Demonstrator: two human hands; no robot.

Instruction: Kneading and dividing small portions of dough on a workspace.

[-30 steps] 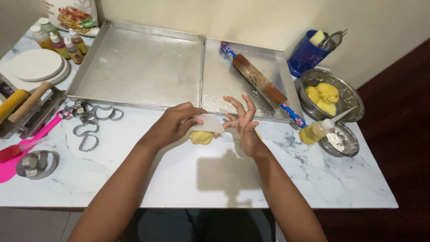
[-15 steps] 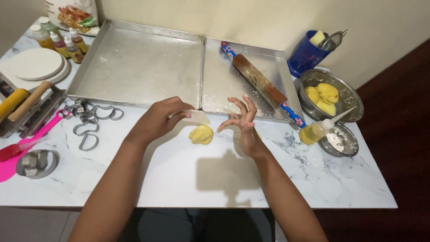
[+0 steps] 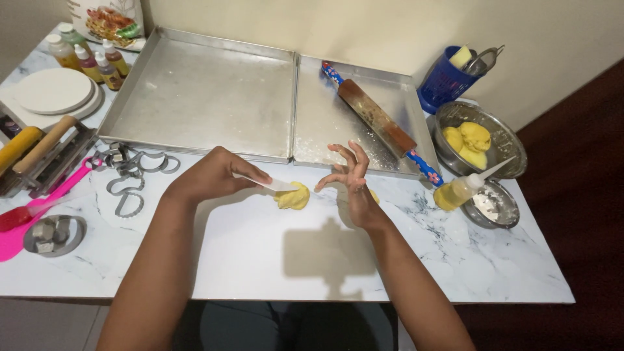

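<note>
Dough lump [image 3: 292,196], soft yellow, on glossy marble table [image 3: 260,253].
Left hand [image 3: 214,175] pinches a thin white scraper [image 3: 276,185]; right hand [image 3: 351,179] open, fingers splayed.

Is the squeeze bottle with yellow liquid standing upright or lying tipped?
Tipped. The squeeze bottle leans with its body on the marble table and its nozzle pointing up to the right, resting across the rim of the small metal bowl.

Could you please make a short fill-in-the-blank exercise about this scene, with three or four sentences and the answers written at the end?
1. The left hand holds a thin white scraper against the lump of ____ dough.
2. The right hand has its fingers spread ____.
3. The rolling pin lies in the ____ baking tray.
4. More dough balls sit in a metal ____.

Missing words: yellow; open; right; bowl
</note>
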